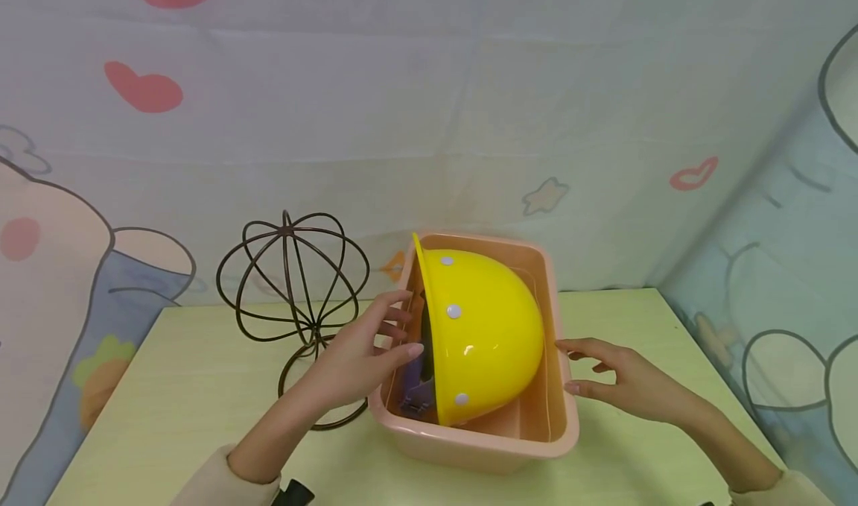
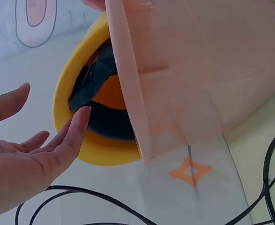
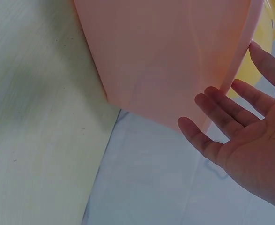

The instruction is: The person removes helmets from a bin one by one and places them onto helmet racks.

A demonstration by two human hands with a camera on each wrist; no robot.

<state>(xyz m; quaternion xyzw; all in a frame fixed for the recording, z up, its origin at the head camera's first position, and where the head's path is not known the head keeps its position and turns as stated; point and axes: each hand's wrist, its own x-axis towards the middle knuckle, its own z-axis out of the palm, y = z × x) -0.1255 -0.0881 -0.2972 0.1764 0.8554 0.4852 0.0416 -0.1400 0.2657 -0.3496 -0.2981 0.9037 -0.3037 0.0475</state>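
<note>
1. Yellow plastic hard hat (image 1: 485, 331) stands on edge inside the pink plastic tub (image 1: 561, 424).
2. Left hand (image 1: 358, 357) and right hand (image 1: 626, 379), both wide, flank it empty.
3. Unsupported, it may topple against the tub wall.

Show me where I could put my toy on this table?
Bare pale green table lies near your left forearm, in front of the dark wire ball stand. Another patch sits right of the pink plastic tub. The tub is crowded by the yellow hard hat.
</note>
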